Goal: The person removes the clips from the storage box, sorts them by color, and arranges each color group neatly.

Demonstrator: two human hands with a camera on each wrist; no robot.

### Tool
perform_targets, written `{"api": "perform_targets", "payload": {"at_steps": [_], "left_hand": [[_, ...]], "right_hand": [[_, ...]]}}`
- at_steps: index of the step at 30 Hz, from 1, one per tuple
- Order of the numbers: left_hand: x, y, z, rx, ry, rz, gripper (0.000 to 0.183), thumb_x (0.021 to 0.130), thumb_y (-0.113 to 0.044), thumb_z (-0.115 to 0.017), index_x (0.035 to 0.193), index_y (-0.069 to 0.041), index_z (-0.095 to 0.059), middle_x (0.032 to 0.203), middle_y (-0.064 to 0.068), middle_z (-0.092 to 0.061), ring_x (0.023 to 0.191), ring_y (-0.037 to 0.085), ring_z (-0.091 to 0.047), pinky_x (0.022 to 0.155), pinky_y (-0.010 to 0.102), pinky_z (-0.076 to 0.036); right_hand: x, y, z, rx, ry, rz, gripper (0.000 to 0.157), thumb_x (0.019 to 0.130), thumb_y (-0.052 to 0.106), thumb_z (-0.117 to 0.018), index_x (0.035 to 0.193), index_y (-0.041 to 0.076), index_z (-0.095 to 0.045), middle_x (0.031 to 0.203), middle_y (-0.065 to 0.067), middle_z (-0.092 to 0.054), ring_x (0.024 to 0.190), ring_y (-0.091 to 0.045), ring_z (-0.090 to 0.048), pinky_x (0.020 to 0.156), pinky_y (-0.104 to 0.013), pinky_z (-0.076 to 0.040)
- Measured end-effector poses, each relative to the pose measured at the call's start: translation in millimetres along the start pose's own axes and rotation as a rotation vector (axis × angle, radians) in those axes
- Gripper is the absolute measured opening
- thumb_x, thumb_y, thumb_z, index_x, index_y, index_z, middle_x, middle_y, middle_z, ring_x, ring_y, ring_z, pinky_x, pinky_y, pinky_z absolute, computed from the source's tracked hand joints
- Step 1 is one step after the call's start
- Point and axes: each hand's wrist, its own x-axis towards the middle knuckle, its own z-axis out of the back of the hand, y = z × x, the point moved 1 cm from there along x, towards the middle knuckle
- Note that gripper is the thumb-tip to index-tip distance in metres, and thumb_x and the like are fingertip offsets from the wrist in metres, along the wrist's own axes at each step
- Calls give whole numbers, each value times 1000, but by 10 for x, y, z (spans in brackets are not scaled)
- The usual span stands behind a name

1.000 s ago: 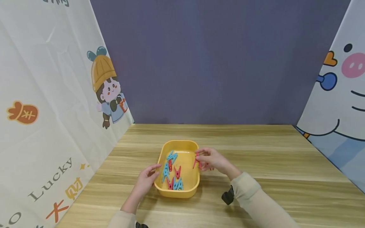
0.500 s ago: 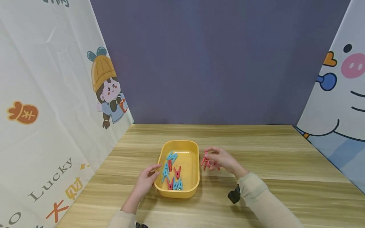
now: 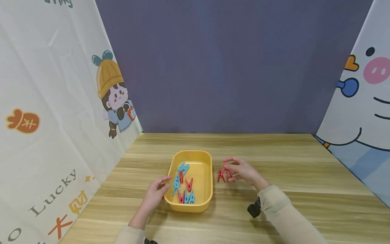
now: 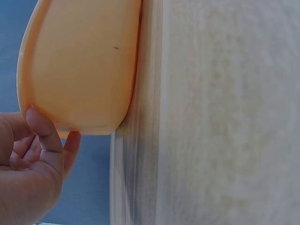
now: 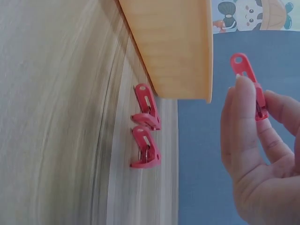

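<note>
My right hand (image 3: pixel 242 170) is just right of the yellow plastic basin. It pinches a red clothespin (image 5: pixel 255 89) between thumb and fingertips, raised above the tabletop. Under that hand, two more red clothespins (image 5: pixel 146 152) lie on the wood beside the basin. At the left rim of the basin (image 3: pixel 210 193) is my left hand (image 3: pixel 156 192), holding that edge; in the left wrist view some fingers (image 4: pixel 44 129) press the outer wall below the rim. Inside the basin, blue clothespins (image 3: pixel 176 184) and red clothespins (image 3: pixel 189 184) lie mostly along the left side and front.
The basin stands on a wood-grain table (image 3: pixel 274 159). A dark blue-grey panel (image 3: pixel 213 67) rises at the table's back edge. Printed white sheets with cartoons flank both sides, the left sheet (image 3: pixel 61 101) close to the table's left edge.
From the basin's right rim, my right hand has moved right, taking the pinched red clothespin along and uncovering red clothespins on the table. My left hand has stayed at the rim.
</note>
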Motion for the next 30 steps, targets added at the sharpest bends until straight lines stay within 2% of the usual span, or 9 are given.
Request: {"api": "perform_targets", "payload": {"at_steps": [6, 17, 24, 30], "left_hand": [[4, 0, 6, 9, -6, 12, 31, 91, -2, -52, 121, -2, -56, 130, 22, -46, 99, 33, -56, 61, 30, -50], [-5, -3, 3, 3, -6, 6, 30, 91, -2, -52, 121, -1, -56, 129, 24, -46, 100, 35, -55, 66, 34, -52], [2, 8, 7, -1, 4, -2, 31, 91, -2, -51, 122, 1, -55, 131, 24, -44, 101, 36, -55, 63, 34, -52], [-9, -2, 6, -8, 9, -6, 31, 92, -3, -52, 123, 1, -54, 132, 25, -43, 102, 36, -55, 65, 35, -52]], "right_hand": [[-9, -26, 72, -15, -36, -8, 41, 92, 16, -57, 127, -2, -45, 105, -23, -53, 82, -35, -60, 73, -49, -51], [5, -122, 206, -46, -90, -32, 43, 91, 11, -58, 128, -2, -44, 102, -18, -53, 74, -26, -58, 68, -44, -53], [16, -182, 273, -51, -109, -39, 44, 90, 11, -58, 123, -11, -40, 103, -20, -55, 79, -29, -60, 66, -39, -54], [23, -248, 335, -41, -134, -40, 41, 89, 9, -59, 119, -13, -43, 100, -15, -58, 75, -21, -58, 62, -35, -54]]}}
